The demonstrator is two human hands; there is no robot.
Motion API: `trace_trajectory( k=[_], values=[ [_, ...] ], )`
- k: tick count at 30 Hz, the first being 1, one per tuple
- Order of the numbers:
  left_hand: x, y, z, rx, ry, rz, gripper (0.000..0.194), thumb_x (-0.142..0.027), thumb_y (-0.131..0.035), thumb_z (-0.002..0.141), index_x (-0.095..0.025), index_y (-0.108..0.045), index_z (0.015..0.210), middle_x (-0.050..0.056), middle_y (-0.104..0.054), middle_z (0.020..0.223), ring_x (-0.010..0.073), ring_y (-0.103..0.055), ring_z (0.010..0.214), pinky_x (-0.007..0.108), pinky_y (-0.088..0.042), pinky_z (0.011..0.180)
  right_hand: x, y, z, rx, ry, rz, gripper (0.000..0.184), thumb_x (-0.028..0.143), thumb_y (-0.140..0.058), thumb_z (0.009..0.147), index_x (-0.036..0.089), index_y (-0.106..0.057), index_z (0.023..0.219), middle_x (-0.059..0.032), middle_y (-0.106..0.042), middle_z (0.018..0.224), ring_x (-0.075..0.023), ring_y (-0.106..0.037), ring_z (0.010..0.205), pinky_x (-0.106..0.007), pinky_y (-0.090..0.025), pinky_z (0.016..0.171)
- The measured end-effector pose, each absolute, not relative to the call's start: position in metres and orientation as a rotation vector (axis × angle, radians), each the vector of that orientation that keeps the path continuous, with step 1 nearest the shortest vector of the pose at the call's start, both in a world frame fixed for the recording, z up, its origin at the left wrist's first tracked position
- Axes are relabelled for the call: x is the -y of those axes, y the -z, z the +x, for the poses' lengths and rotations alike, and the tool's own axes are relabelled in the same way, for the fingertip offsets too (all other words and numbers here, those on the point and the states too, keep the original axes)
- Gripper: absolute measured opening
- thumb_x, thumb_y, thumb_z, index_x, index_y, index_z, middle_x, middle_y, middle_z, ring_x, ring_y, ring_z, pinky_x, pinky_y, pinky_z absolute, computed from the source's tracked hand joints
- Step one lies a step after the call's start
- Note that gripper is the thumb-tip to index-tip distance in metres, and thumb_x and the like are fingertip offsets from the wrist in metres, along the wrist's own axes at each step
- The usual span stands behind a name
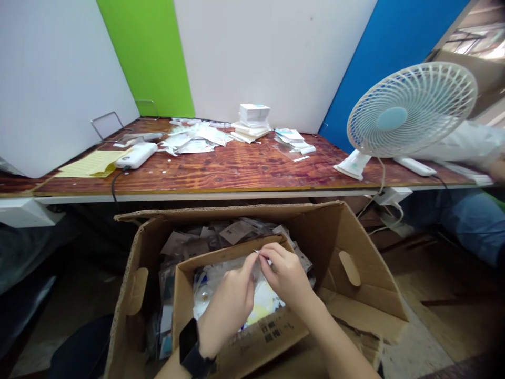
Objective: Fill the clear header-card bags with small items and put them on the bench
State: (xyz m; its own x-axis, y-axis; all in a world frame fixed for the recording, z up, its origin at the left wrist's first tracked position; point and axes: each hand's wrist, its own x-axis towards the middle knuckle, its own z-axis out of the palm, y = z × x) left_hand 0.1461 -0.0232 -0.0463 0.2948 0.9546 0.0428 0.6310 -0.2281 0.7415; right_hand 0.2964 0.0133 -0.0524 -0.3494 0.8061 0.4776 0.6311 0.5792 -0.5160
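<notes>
- Black-strapped wristwatch [188, 347] on the bare left hand [226, 305], whose thumb and forefinger grip a tiny white sliver [256, 252], too small to identify.
- Bare right hand [284, 276], fingers curled, pinches that sliver from the other side.
- Both hands are above crumpled clear plastic [221, 279] inside a small brown cardboard box [264, 342], which sits within a larger open cardboard carton [335, 231] packed with flat paper packets [236, 231].
- Beyond, on a varnished wooden table [236, 173], stand stacked white boxes [254, 113] and a white desk fan [410, 110].

Wooden table [236, 173], scattered papers [197, 138], stacked packets [252, 122], white fan [410, 110]
</notes>
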Motion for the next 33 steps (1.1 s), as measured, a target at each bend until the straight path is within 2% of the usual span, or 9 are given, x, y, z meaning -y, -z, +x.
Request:
trace_trajectory(
  k=[5, 9, 12, 14, 16, 19, 23, 29, 33],
  values=[
    [0.024, 0.044, 0.147, -1.373, -0.658, 1.92, 0.045, -0.014, -0.029, 0.085, -0.026, -0.038, 0.128, 0.01, -0.066, 0.097, 0.0269, -0.062, 0.08, 0.032, -0.042, 0.066, -0.012, 0.054, 0.293, 2.002, -0.396, -1.2, 0.016, 0.015, -0.043, 0.081, 0.019, -0.056, 0.072, -0.0046, -0.057, 0.075, -0.0154, -0.054, 0.066, -0.027, -0.043, 0.062],
    [0.023, 0.043, 0.146, -1.351, -0.771, 1.786, 0.041, -0.018, -0.036, 0.084, -0.027, -0.045, 0.123, 0.009, -0.063, 0.108, 0.0248, -0.059, 0.09, 0.034, -0.043, 0.076, -0.013, 0.056, 0.291, 1.522, -0.899, -1.289, 0.009, 0.022, -0.05, 0.077, 0.018, -0.053, 0.07, -0.0006, -0.057, 0.061, -0.0142, -0.054, 0.057, -0.027, -0.044, 0.057],
    [0.022, 0.043, 0.133, -1.338, -0.859, 1.536, 0.039, -0.025, -0.043, 0.083, -0.023, -0.046, 0.121, 0.008, -0.066, 0.09, 0.0218, -0.061, 0.074, 0.031, -0.046, 0.064, -0.023, 0.059, 0.3, 1.067, -1.175, -1.228, 0.011, 0.028, -0.051, 0.074, 0.018, -0.051, 0.069, -0.0009, -0.06, 0.058, -0.0157, -0.06, 0.057, -0.03, -0.049, 0.059],
    [0.02, 0.044, 0.117, -1.302, -0.924, 1.257, 0.044, -0.03, -0.048, 0.081, -0.02, -0.04, 0.124, 0.005, -0.066, 0.076, 0.0201, -0.061, 0.062, 0.028, -0.047, 0.053, -0.03, 0.059, 0.311, 0.966, -1.139, -1.213, 0.014, 0.032, -0.049, 0.074, 0.019, -0.048, 0.068, -0.0024, -0.062, 0.065, -0.0175, -0.064, 0.067, -0.033, -0.051, 0.067],
    [0.019, 0.043, 0.098, -1.29, -1.041, 1.004, 0.054, -0.033, -0.054, 0.078, -0.019, -0.034, 0.126, 0.003, -0.065, 0.071, 0.0202, -0.062, 0.058, 0.029, -0.048, 0.049, -0.035, 0.059, 0.32, 0.974, -1.079, -1.223, 0.017, 0.035, -0.046, 0.075, 0.019, -0.047, 0.069, -0.0031, -0.063, 0.072, -0.0179, -0.065, 0.078, -0.034, -0.051, 0.075],
    [0.017, 0.041, 0.076, -1.342, -1.233, 0.854, 0.062, -0.032, -0.064, 0.07, -0.018, -0.035, 0.123, 0.0, -0.064, 0.067, 0.0196, -0.063, 0.056, 0.029, -0.05, 0.05, -0.033, 0.064, 0.321, 1.128, -1.081, -1.27, 0.017, 0.034, -0.048, 0.077, 0.018, -0.052, 0.072, -0.0048, -0.066, 0.074, -0.0191, -0.066, 0.078, -0.034, -0.051, 0.072],
    [0.015, 0.041, 0.074, -1.277, -1.307, 0.779, 0.061, -0.032, -0.068, 0.067, -0.018, -0.039, 0.119, 0.0, -0.066, 0.068, 0.0191, -0.064, 0.059, 0.027, -0.05, 0.051, -0.019, 0.085, 0.301, 1.55, -1.123, -1.352, 0.009, 0.024, -0.057, 0.07, 0.018, -0.064, 0.07, -0.0055, -0.068, 0.066, -0.0212, -0.064, 0.064, -0.032, -0.049, 0.061],
    [0.015, 0.046, 0.088, -1.186, -1.26, 0.736, 0.054, -0.032, -0.07, 0.066, -0.016, -0.043, 0.111, 0.002, -0.067, 0.072, 0.0184, -0.065, 0.061, 0.028, -0.051, 0.056, -0.005, 0.11, 0.282, 1.96, -0.917, -1.467, 0.023, 0.012, -0.051, 0.07, 0.019, -0.071, 0.08, -0.0101, -0.071, 0.079, -0.0262, -0.065, 0.079, -0.034, -0.045, 0.072],
    [0.016, 0.048, 0.089, -1.191, -1.244, 0.78, 0.049, -0.031, -0.067, 0.07, -0.016, -0.043, 0.11, 0.001, -0.065, 0.071, 0.0181, -0.064, 0.061, 0.029, -0.051, 0.057, -0.007, 0.107, 0.284, 2.051, -0.789, -1.491, 0.027, 0.013, -0.049, 0.075, 0.017, -0.068, 0.093, -0.0106, -0.07, 0.081, -0.026, -0.064, 0.081, -0.039, -0.044, 0.081]
  ],
)
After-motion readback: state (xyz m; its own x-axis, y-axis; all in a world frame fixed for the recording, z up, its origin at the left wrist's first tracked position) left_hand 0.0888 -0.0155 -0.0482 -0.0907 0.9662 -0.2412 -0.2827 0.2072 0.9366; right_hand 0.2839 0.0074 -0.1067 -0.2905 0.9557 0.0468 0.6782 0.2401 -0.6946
